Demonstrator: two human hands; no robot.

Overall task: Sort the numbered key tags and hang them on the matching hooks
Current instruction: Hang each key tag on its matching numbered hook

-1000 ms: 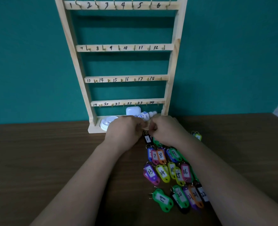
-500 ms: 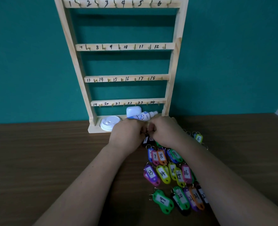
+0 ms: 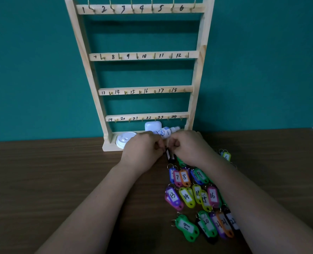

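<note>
A wooden rack [image 3: 198,74] with four rails of numbered hooks, 1 to 24, stands against the teal wall; all its hooks are bare. My left hand [image 3: 142,149] and my right hand [image 3: 187,145] meet just in front of the rack's base and together pinch the ring end of a black key tag [image 3: 169,155], which hangs down between them. Several coloured numbered tags lie in rows on the table under my right forearm: tag 8 [image 3: 184,177], tag 13 [image 3: 172,196], tag 16 [image 3: 212,196], tag 19 [image 3: 187,227]. A green tag [image 3: 226,156] lies apart to the right.
On the rack's base shelf sit a white cup lid [image 3: 123,139], a white case [image 3: 153,126] and a small spray bottle [image 3: 165,132], right behind my hands. The brown wooden table [image 3: 51,180] stretches left and right.
Both hands stayed together in front of the rack base. The black tag now hangs turned edge-on between them, lifted slightly off the pile.
</note>
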